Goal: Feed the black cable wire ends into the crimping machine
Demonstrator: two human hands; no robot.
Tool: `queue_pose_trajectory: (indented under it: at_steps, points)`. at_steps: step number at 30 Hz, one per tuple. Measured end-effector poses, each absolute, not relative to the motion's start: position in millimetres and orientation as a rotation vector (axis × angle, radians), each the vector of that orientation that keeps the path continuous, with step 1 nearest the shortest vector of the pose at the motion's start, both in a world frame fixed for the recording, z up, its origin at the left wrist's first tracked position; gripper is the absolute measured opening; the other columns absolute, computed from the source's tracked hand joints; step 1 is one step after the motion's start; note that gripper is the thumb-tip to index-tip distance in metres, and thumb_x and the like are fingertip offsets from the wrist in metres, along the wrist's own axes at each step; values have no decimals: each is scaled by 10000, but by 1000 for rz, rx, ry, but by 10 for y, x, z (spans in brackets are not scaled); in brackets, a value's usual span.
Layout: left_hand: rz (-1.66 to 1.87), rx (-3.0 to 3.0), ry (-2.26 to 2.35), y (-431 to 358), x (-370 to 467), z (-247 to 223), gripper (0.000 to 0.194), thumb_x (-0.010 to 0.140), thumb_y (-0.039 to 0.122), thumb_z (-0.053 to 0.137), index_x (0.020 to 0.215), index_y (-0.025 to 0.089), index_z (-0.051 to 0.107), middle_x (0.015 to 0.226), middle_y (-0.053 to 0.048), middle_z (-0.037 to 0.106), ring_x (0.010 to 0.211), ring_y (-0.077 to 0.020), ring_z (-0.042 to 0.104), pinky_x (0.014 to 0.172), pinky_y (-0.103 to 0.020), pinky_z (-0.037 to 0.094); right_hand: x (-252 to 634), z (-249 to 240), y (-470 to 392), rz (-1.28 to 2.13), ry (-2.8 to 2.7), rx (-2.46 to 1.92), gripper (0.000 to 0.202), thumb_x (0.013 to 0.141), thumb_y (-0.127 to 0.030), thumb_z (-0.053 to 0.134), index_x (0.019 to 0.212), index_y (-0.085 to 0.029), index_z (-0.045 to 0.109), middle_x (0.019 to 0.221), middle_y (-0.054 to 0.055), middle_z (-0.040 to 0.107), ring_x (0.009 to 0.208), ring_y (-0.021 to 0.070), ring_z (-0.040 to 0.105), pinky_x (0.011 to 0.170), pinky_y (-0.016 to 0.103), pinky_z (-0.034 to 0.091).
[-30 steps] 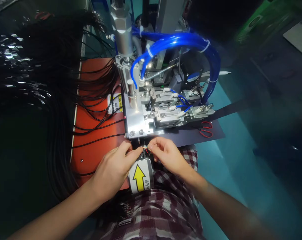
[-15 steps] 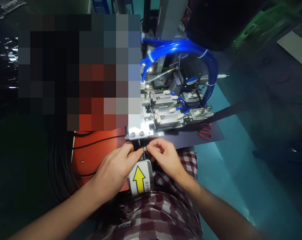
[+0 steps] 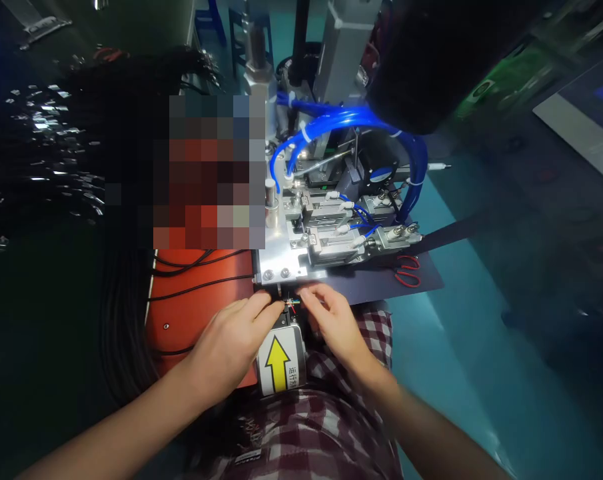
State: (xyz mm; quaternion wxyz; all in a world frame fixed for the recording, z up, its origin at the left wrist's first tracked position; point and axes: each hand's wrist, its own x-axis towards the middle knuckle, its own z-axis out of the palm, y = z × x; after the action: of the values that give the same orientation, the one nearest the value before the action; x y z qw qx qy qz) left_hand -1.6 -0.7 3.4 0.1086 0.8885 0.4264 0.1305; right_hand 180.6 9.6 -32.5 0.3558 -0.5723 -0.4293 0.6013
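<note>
Thin coloured wires (image 3: 291,303), with red and green-blue strands, show in the small gap between my hands, just under the front edge of the metal fixture (image 3: 281,257). Coming in from the left, my left hand (image 3: 234,333) is closed, its thumb and forefinger pinched at the left end of the wires. On the other side my right hand (image 3: 334,320) has its fingertips drawn together at the right ends of the strands. The exact contact there is too small to see. Below the wires is a white label (image 3: 266,380) with a yellow arrow (image 3: 279,363).
Black cables (image 3: 201,290) cross an orange-red surface (image 3: 186,320) and hang in a bundle at left. Pneumatic cylinders (image 3: 334,243) and blue hoses (image 3: 351,119) stand behind the fixture. Red-handled scissors (image 3: 408,272) lie at right on a dark board (image 3: 381,283).
My right hand has shifted slightly right, leaving more of the wires visible between the fingertips. My left hand stays at the wires. The whole view has moved a little.
</note>
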Motion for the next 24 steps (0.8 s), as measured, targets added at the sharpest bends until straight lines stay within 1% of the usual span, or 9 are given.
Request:
queue_pose_trajectory:
  at_steps: [3, 8, 12, 15, 20, 24]
  points:
    - [377, 2619, 1264, -16, -17, 35, 266, 850, 64, 443, 1061, 129, 593, 918, -95, 616, 750, -219, 611, 639, -337, 536, 1722, -284, 80, 1435, -1214, -1466, 210, 817, -354, 576, 749, -160, 616, 576, -38, 466, 494, 100, 373, 456, 235, 278]
    - [376, 2616, 1262, -18, -18, 40, 267, 858, 65, 429, 1052, 132, 599, 948, -106, 616, 784, -211, 613, 669, -325, 532, 1620, -252, 72, 1327, -1169, -1490, 147, 765, -296, 637, 703, -169, 596, 537, -55, 415, 491, 101, 335, 469, 243, 267]
    - [368, 2606, 1262, -9, -22, 44, 282, 862, 59, 412, 1062, 142, 592, 944, -100, 614, 784, -199, 608, 677, -310, 522, 1629, -254, 51, 1457, -990, -1416, 166, 758, -322, 627, 706, -174, 572, 563, -39, 476, 504, 111, 388, 489, 245, 312]
    - [341, 2570, 1244, -11, -26, 46, 275, 857, 42, 404, 1030, 137, 595, 900, -86, 609, 767, -198, 600, 670, -310, 516, 1644, -263, 45, 1595, -835, -1374, 192, 722, -347, 639, 681, -173, 570, 565, -34, 501, 504, 113, 405, 496, 247, 325]
    - [283, 2552, 1230, -8, -24, 73, 281, 839, 14, 407, 1023, 126, 587, 884, -79, 597, 758, -203, 591, 668, -324, 515, 1663, -265, 85, 1742, -663, -1369, 206, 663, -332, 677, 633, -154, 579, 513, -64, 429, 474, 80, 301, 462, 228, 230]
    - [236, 2577, 1259, 8, -21, 98, 301, 826, 4, 408, 1035, 135, 581, 929, -88, 599, 768, -204, 600, 665, -323, 522, 1711, -284, 97, 1823, -610, -1374, 251, 638, -361, 707, 635, -140, 587, 488, -73, 404, 455, 66, 252, 451, 225, 172]
